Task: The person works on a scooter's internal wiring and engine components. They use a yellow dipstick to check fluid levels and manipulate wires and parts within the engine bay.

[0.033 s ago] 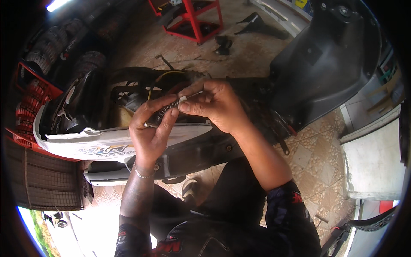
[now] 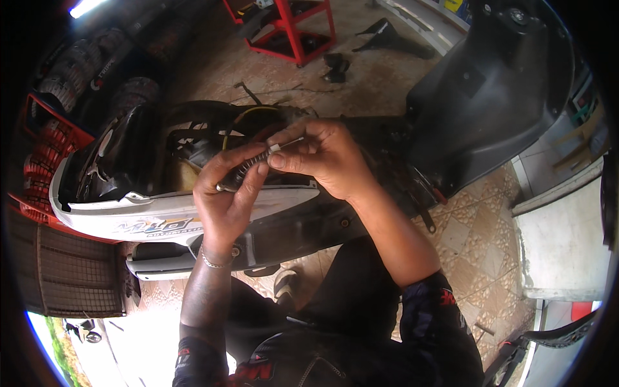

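Over an opened scooter, both my hands work on one slim part, a dark coil spring. My left hand is closed around it, thumb on the near side and fingers on the far side. A rounded metal end pokes out at the lower left of that grip. At the spring's upper right sits a small white piece, which my right hand pinches between thumb and fingers. A thin rod-like tip shows just beyond it. Underneath lies the scooter's white side panel, with its frame exposed behind.
A yellow cable arches out of the scooter frame. The large black front shield rises at the right. On the tiled floor stand a red tool cart and a loose dark panel. Red racks line the left side.
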Motion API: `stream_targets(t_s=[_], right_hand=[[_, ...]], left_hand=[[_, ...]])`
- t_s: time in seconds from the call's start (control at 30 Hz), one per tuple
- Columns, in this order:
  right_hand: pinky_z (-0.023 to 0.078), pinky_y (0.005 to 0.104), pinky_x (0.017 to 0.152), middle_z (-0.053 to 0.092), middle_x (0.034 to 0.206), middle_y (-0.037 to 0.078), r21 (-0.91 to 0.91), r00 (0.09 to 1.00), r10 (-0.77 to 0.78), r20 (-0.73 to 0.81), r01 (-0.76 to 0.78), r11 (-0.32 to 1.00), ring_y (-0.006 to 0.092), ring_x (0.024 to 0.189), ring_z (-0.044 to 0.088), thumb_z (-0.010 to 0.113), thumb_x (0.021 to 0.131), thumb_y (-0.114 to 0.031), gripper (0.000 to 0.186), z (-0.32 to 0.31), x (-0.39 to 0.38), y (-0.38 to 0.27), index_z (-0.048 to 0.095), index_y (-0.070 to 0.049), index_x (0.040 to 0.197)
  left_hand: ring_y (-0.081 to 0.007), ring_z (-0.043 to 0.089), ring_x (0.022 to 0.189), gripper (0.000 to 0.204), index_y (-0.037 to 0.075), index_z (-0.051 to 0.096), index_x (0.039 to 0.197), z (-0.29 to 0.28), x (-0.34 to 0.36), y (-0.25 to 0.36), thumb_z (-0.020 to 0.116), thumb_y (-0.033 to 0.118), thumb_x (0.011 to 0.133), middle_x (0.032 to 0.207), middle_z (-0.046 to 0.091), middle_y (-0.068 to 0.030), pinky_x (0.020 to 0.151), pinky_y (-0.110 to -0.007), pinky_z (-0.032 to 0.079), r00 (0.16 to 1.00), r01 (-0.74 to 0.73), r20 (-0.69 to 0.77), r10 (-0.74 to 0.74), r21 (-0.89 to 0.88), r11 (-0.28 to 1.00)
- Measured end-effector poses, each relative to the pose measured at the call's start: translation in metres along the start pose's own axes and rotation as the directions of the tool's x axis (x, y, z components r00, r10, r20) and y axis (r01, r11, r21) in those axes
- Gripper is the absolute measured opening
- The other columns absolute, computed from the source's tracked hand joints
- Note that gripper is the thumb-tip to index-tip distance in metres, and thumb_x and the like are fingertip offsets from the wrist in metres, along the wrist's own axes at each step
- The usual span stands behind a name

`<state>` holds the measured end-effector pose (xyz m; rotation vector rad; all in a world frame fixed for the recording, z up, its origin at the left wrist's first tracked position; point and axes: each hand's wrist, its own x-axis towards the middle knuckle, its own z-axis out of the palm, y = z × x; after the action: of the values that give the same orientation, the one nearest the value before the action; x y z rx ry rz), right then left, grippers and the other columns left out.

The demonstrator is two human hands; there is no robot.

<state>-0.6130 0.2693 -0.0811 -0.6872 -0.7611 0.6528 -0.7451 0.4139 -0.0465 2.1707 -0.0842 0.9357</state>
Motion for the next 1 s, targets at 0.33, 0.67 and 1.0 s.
stream_targets(t_s=[0.33, 0.67, 1.0], right_hand=[[0.058, 0.0287, 0.092, 0.073, 0.111, 0.012, -0.123, 0.968, 0.127, 0.214, -0.103, 0.987, 0.0168, 0.102, 0.071, 0.083, 0.085, -0.002, 0.048, -0.029, 0.004, -0.016, 0.063, 0.003, 0.128], [0.055, 0.0448, 0.091, 0.072, 0.115, 0.023, -0.68, 0.766, -0.082, -0.637, -0.609, -0.409, 0.0379, 0.106, 0.07, 0.069, 0.091, -0.023, 0.032, -0.333, 0.022, 0.021, 0.073, 0.0, 0.113], [0.055, 0.0501, 0.093, 0.07, 0.124, 0.02, -0.604, 0.685, -0.051, -0.727, -0.673, -0.426, 0.039, 0.113, 0.068, 0.058, 0.1, -0.014, 0.024, -0.411, 0.011, 0.099, 0.075, -0.005, 0.115]], left_hand=[[-0.0149, 0.069, 0.091, 0.017, 0.0, 0.074, 0.103, 0.007, 0.003, -0.006, 0.078, 0.0, 0.086, 0.1, 0.076, -0.0085, 0.085, -0.028, 0.052, 0.996, -0.053, -0.068, 0.057, 0.062, 0.997], [-0.0175, 0.069, 0.087, 0.018, 0.002, 0.074, 0.101, 0.007, 0.002, -0.003, 0.079, 0.002, 0.084, 0.098, 0.075, -0.0085, 0.082, -0.028, 0.052, 0.999, -0.007, -0.046, 0.014, 0.146, 0.989], [-0.018, 0.07, 0.088, 0.018, 0.003, 0.074, 0.101, 0.009, 0.001, -0.008, 0.079, 0.005, 0.084, 0.1, 0.075, -0.0082, 0.082, -0.029, 0.052, 0.999, -0.005, -0.038, 0.01, 0.128, 0.992]])
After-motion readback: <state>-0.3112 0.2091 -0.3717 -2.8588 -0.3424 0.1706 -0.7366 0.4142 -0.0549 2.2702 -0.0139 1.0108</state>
